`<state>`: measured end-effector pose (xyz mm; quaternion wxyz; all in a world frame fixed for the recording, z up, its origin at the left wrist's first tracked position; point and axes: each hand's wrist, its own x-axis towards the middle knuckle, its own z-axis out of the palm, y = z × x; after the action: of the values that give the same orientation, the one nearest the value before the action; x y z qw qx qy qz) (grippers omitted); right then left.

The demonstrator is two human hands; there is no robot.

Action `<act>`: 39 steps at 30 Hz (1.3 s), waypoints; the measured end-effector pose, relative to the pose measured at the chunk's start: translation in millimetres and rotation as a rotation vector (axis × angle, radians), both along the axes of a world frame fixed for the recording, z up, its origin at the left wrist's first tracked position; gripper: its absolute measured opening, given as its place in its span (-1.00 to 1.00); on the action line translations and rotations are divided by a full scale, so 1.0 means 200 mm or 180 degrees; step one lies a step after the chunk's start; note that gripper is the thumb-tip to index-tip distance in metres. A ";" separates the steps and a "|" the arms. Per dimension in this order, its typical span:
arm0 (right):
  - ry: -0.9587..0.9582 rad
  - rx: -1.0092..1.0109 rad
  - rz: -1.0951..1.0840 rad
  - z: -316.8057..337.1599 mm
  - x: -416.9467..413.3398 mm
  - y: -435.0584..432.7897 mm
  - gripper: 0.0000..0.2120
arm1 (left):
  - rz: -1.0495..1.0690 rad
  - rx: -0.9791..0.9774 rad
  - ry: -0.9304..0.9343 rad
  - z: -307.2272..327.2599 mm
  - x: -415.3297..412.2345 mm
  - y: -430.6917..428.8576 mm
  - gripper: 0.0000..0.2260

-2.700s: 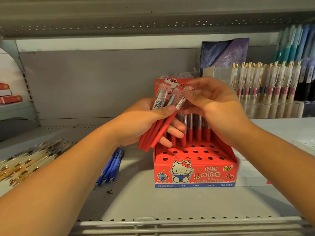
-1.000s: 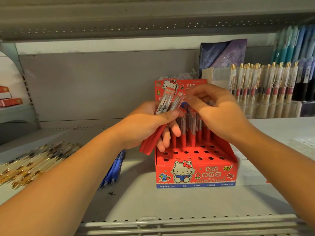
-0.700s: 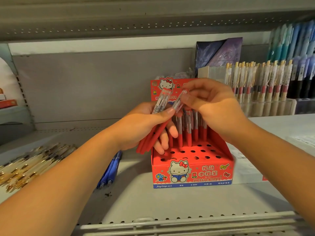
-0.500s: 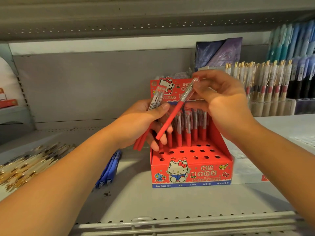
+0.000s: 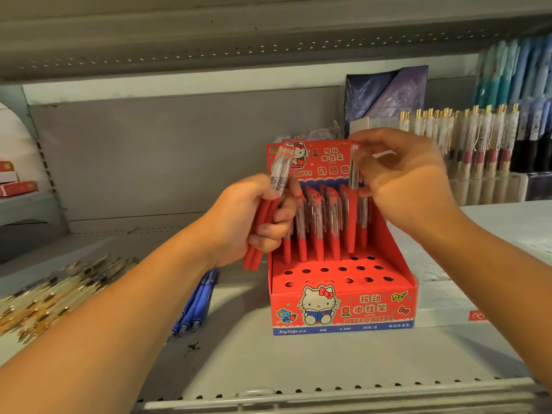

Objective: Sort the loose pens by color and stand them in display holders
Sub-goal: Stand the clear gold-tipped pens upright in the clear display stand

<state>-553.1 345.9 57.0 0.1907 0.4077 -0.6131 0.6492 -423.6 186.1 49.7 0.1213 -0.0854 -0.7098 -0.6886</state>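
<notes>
A red Hello Kitty display holder (image 5: pixel 343 306) stands on the shelf with several red pens (image 5: pixel 318 222) upright in its back rows; its front rows of holes are bare. My left hand (image 5: pixel 254 216) grips a small bundle of red pens (image 5: pixel 260 231) just left of the holder. My right hand (image 5: pixel 403 180) pinches one red pen (image 5: pixel 352 210) by its clear top. That pen hangs upright over the back right holes, tip near the holder's deck.
Loose blue pens (image 5: pixel 197 306) lie on the shelf left of the holder. A pile of gold-trimmed clear pens (image 5: pixel 56 294) lies at far left. Racks of pens (image 5: pixel 478 144) stand at the right rear. A perforated shelf lip (image 5: pixel 298 395) runs along the front.
My right hand drew one red pen out of the left hand's bundle, turned it from slanted to upright and lowered it over the holder's right side. The left hand's bundle shrank.
</notes>
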 end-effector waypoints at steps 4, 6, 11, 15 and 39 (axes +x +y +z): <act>-0.0014 0.0122 -0.0046 -0.01 0.00 -0.01 -0.79 | 0.0240 -0.0063 0.0044 0.01 -0.01 0.02 -0.88; -0.0042 0.0185 -0.0061 -0.02 0.00 -0.02 -0.79 | 0.0324 -0.0051 0.0131 0.01 -0.01 0.03 -0.87; 0.0081 0.0760 -0.0329 -0.05 -0.03 -0.02 -0.79 | 0.0178 -0.0282 0.0352 -0.02 -0.01 0.03 -0.83; 0.0268 0.1249 -0.0881 -0.06 -0.07 -0.01 -0.81 | 0.0076 -0.0490 0.0309 -0.03 -0.01 0.04 -0.83; 0.0301 0.0124 0.0720 -0.03 0.15 -0.03 -0.86 | -0.0255 -0.0503 0.0348 -0.04 0.00 0.06 -0.76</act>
<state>-522.1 339.5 51.8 0.1370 0.5081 -0.5660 0.6346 -423.5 197.5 42.5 0.1252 -0.1605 -0.7503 -0.6290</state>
